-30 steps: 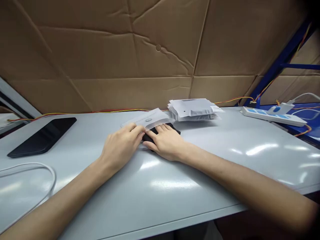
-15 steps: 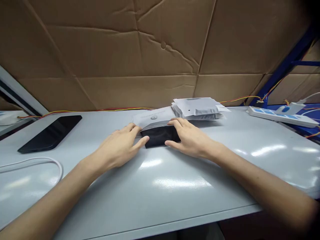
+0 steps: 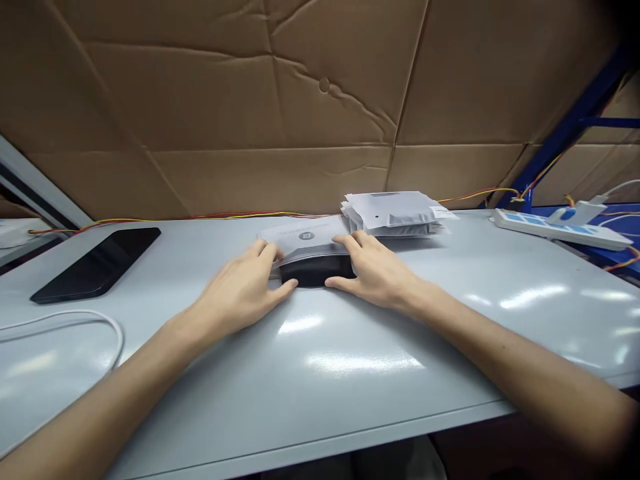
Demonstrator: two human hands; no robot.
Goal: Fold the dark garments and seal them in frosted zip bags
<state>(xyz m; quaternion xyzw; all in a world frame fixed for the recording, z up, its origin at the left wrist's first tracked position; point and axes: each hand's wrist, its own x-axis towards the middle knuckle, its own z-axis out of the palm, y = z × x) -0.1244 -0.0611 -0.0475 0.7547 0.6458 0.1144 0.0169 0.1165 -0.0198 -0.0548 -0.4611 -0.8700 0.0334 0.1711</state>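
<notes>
While the head view looks forward and down across a glossy pale tabletop (image 3: 320,413), both bare hands meet at a pale bag (image 3: 300,235) with a dark round mark on its upper face. A black item (image 3: 316,272) sits at the bag's near edge, between the two hands, its front side bared toward the person; how much of it lies under or inside the bag is hard to tell.

The left hand (image 3: 240,283) is at the left end, fingertips at the bag's edge and thumb by the black item's near corner. The right hand (image 3: 377,273) covers the right end, fingers over the bag's top and thumb low along the front. Thumb and fingers stand apart on each hand, and whether either grip pinches anything cannot be told.

Just behind the right hand lies a stack of similar bags (image 3: 390,212). Well to the left rests a flat black device (image 3: 97,265), with a looped white cable (image 3: 119,330) nearer the person. At the far right are a white power strip (image 3: 565,231) and a blue metal frame (image 3: 567,127). Red and yellow wires (image 3: 117,221) run along the back, below creased brown cardboard (image 3: 250,100).
</notes>
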